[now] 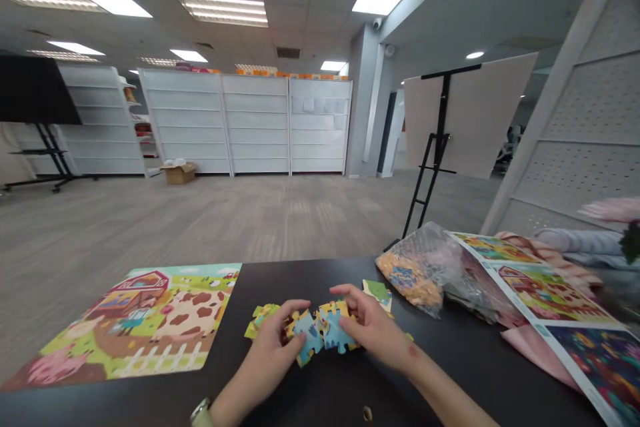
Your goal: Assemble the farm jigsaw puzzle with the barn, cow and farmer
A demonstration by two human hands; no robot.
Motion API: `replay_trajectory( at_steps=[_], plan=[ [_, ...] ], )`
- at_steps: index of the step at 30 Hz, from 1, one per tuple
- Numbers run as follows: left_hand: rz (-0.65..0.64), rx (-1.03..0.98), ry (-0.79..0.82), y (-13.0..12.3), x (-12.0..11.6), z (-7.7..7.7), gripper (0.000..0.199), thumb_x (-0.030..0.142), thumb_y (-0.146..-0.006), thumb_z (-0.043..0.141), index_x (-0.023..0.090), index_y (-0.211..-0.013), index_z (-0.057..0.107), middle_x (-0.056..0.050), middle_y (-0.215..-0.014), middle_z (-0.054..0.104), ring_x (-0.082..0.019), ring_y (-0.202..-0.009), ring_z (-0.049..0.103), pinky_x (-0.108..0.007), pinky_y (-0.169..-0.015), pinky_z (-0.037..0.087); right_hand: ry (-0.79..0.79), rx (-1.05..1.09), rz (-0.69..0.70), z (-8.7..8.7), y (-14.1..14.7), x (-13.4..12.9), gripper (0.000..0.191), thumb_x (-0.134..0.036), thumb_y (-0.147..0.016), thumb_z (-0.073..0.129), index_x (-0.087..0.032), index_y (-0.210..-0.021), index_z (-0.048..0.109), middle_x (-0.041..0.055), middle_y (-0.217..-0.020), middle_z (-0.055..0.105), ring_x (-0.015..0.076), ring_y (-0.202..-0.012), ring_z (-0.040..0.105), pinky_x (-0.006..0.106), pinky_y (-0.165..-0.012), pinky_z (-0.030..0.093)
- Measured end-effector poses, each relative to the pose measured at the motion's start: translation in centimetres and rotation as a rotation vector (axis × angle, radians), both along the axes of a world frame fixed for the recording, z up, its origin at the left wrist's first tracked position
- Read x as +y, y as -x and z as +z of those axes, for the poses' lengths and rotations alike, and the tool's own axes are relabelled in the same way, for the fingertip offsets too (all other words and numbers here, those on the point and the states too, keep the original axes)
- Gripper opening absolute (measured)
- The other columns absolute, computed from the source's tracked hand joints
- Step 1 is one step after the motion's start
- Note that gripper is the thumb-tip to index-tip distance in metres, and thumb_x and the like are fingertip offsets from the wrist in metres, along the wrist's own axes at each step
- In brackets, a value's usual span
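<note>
Two hands working on the black surface here: the left hand grips a left-to-right row of jigsaw pieces, too jumbled to count, and the right hand closes narrowly on it, forearms angled inward! Beyond lie one farm-picture puzzle and one plastic bag of pieces.

A black table holds a farm picture, bagged puzzle pieces and printed sheets.

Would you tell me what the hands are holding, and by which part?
The left hand and right hand hold puzzle pieces by their opposite side edges.
</note>
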State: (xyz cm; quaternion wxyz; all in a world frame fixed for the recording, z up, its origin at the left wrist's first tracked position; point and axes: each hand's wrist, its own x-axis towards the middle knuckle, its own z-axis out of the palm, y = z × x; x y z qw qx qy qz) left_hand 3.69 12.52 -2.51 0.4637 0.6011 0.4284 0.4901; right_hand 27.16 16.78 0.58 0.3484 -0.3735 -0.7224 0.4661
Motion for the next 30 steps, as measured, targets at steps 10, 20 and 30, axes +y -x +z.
replay_trajectory(
  at_steps=[10,20,30],
  plan=[
    [-0.117,-0.163,0.067,-0.8,-0.3,-0.2,0.040,0.038,-0.082,0.073,0.021,-0.118,0.063,-0.005,-0.102,0.067,-0.022,-0.087,0.063,-0.032,-0.078,0.050,0.035,0.013,0.033,0.7,0.3,-0.4,0.031,-0.031,-0.081,0.066,-0.016,-0.109,0.066,-0.0013,-0.081,0.058,0.0126,-0.068,0.051,0.025,-0.062,0.039],
    [-0.073,-0.188,0.011,-0.8,0.3,-1.2,0.034,0.044,-0.080,0.078,0.022,-0.099,0.059,0.002,-0.087,0.056,-0.015,-0.074,0.052,-0.024,-0.066,0.042,0.041,0.042,0.041,0.2,1.0,-0.8,0.029,-0.028,-0.080,0.068,-0.020,-0.108,0.065,-0.0025,-0.080,0.061,0.0118,-0.067,0.053,0.023,-0.060,0.040],
    [-0.109,-0.175,0.072,-1.6,0.3,-2.7,0.049,0.051,-0.074,0.084,0.023,-0.107,0.062,0.004,-0.078,0.054,-0.016,-0.073,0.052,-0.025,-0.065,0.040,0.012,0.028,0.028,0.6,0.7,-0.8,0.031,-0.026,-0.078,0.068,-0.020,-0.108,0.072,0.0020,-0.088,0.072,0.0140,-0.070,0.061,0.024,-0.062,0.046]
  ],
)
